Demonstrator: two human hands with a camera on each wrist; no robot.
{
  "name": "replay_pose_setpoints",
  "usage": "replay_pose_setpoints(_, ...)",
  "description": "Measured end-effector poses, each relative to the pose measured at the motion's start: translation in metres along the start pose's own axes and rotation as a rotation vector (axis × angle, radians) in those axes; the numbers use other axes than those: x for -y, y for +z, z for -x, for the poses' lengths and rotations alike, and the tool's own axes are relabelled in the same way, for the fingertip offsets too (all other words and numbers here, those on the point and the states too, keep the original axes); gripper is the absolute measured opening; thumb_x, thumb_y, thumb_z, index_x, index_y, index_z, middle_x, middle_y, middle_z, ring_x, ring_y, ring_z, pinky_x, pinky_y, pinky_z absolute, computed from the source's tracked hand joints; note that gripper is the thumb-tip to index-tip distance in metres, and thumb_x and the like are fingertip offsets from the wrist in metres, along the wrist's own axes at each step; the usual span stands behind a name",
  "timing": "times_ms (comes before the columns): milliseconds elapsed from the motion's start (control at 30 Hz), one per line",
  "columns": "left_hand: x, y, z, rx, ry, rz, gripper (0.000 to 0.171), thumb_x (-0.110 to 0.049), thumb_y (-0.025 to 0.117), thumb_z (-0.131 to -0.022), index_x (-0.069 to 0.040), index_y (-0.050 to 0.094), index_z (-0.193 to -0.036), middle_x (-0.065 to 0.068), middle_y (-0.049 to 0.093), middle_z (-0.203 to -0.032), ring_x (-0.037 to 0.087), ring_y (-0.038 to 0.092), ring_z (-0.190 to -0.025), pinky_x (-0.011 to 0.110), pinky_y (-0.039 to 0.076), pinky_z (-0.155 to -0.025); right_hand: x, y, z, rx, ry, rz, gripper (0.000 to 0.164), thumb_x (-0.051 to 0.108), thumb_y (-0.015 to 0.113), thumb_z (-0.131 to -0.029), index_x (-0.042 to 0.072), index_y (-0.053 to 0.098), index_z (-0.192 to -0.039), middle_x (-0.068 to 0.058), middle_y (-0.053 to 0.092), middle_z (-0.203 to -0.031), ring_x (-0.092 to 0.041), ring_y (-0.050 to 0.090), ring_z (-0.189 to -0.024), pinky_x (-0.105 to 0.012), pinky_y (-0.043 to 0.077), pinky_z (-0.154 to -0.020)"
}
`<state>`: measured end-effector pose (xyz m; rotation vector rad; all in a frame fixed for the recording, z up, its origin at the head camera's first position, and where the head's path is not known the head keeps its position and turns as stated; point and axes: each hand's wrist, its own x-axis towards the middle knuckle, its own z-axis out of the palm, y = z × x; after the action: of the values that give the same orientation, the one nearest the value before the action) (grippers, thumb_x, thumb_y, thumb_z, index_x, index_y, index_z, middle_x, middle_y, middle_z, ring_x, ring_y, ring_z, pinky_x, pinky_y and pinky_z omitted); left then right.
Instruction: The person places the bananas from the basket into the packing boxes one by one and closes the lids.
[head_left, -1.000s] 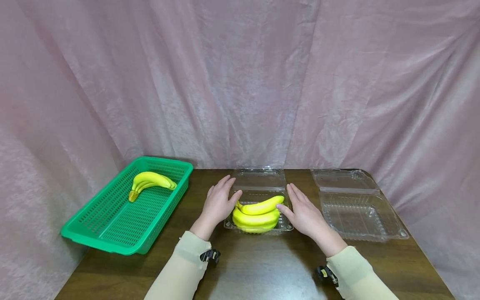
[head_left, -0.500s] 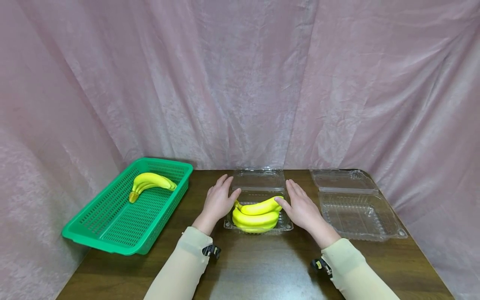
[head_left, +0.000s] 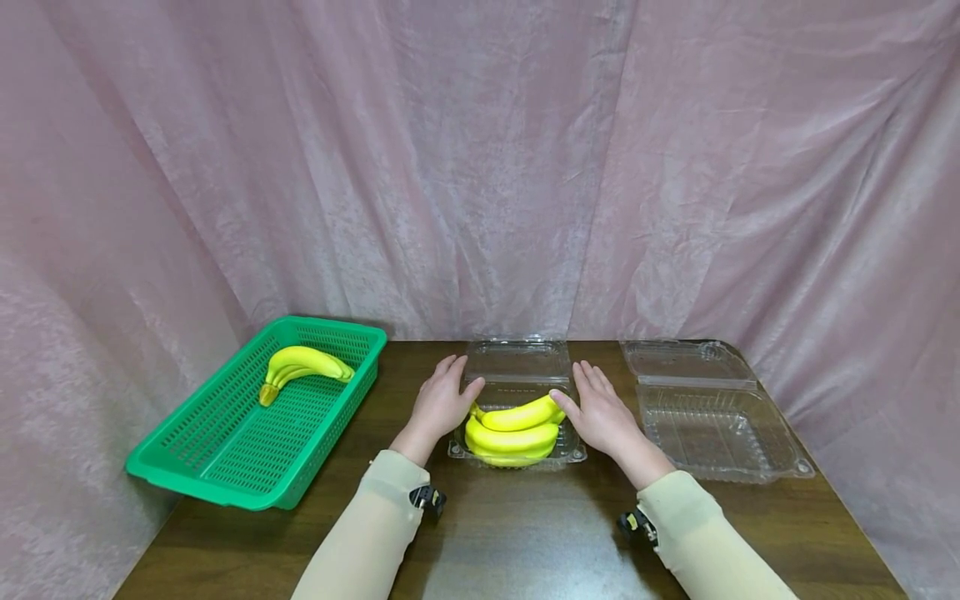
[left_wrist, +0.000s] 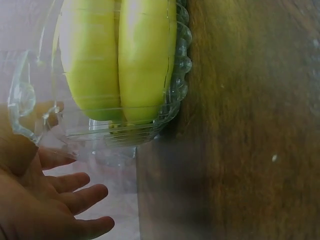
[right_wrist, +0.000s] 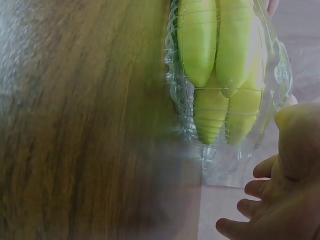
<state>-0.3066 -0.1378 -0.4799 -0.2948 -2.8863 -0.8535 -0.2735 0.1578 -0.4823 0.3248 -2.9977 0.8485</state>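
A bunch of yellow bananas (head_left: 512, 439) lies in the bottom half of a clear plastic clamshell box (head_left: 570, 450), whose lid (head_left: 517, 358) is folded back behind it. My left hand (head_left: 438, 402) is at the box's left side, fingers extended and thumb toward the rim. On the right side, my right hand (head_left: 606, 421) has its fingers extended, its thumb by the upper banana's tip; contact there is unclear. Through the clear wall, the left wrist view shows the bananas (left_wrist: 145, 60) beside my spread left fingers. In the right wrist view, several banana tips (right_wrist: 210, 110) press near the box's end wall.
A green perforated basket (head_left: 300, 475) stands at the left with another banana bunch (head_left: 303, 367) inside. To the right, a second clear clamshell box (head_left: 712, 433) lies with its lid back. A pink curtain (head_left: 480, 167) hangs behind the brown wooden table (head_left: 525, 533).
My right hand has shifted slightly left, its thumb rising a little along the upper banana's end. The left hand has barely moved. Bananas and boxes stay in place.
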Motion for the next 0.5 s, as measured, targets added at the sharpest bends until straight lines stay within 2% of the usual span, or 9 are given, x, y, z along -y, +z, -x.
replay_pose_setpoints(500, 0.0004, 0.0064, -0.0035, 0.036, -0.013, 0.005, 0.07, -0.043, 0.061, -0.114, 0.001, 0.045, -0.166, 0.027, 0.042, -0.17, 0.046, 0.048, -0.151, 0.065, 0.037, -0.123, -0.0009, 0.0026, -0.0065, 0.046, 0.023, -0.07, 0.09, 0.06, 0.04, -0.117, -0.008, 0.02, -0.172, -0.029, 0.015, -0.18, -0.05, 0.016, -0.165, -0.068, 0.02, -0.13)
